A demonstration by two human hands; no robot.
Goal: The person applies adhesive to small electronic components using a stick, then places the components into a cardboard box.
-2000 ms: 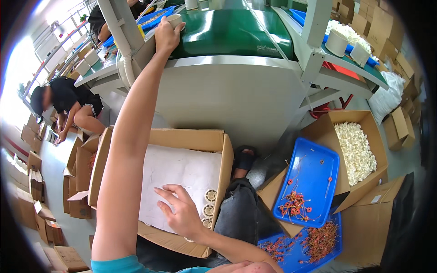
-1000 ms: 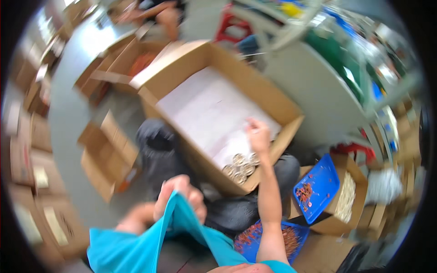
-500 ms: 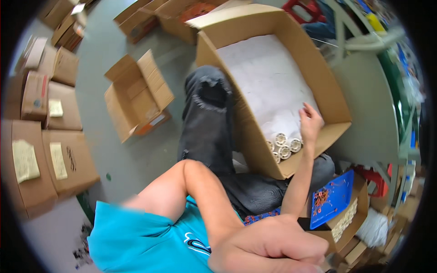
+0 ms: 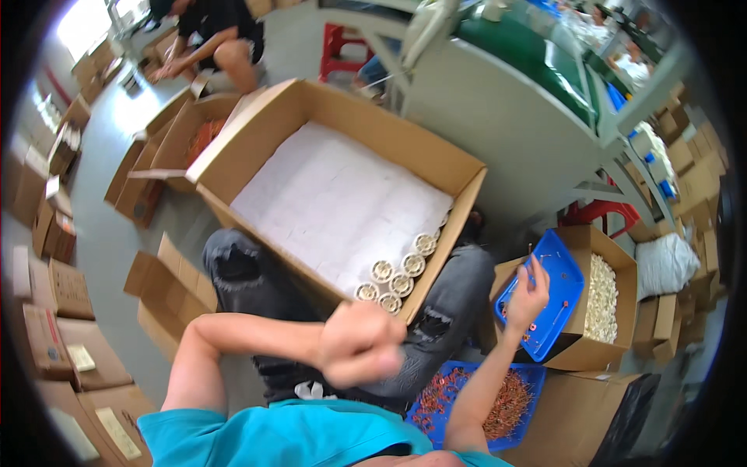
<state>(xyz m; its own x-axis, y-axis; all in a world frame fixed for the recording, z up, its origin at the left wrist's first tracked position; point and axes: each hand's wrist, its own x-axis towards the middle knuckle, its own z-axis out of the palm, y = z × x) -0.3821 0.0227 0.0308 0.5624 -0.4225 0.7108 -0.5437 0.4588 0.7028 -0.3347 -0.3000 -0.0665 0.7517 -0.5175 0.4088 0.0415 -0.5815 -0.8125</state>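
Blue trays (image 4: 572,268), two, near right hand (image 4: 527,300)

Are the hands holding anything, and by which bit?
I can't tell. The left hand is curled but blurred, hiding any hold. The right hand is at the upper blue tray; whether it pinches anything, and where, is too small to see.

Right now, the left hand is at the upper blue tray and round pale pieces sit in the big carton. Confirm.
Wrong hand: the head view shows the right hand at the upper blue tray. The round pale pieces do sit in the big carton.
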